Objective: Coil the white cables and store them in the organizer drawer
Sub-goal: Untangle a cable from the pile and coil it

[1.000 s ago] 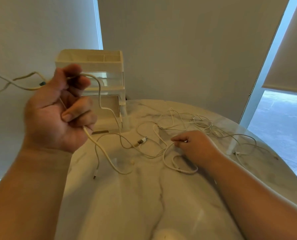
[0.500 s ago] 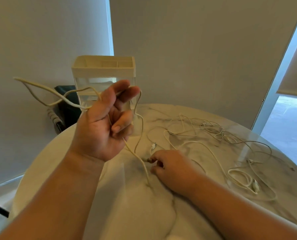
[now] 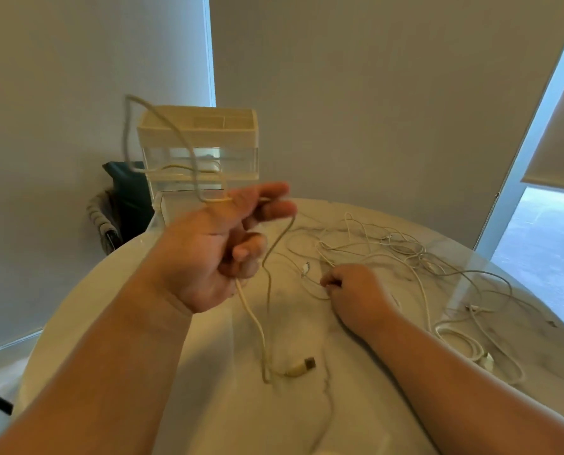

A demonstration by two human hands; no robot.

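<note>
Well inside the table [image 3: 208,408] rim, left hand [image 3: 215,247] grips cable [image 3: 248,311]; right hand [image 3: 356,290] pinches tangle [image 3: 405,251].

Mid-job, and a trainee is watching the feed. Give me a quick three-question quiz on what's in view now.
1. Which hand lifts a cable above the table? A) left hand B) right hand C) neither
2. True or false: all the cables are in the organizer.
3. Fill in: the held cable ends in a USB ___.

Key: 1 A. 2 false, loose cables lie tangled on the table. 3 plug.
</note>
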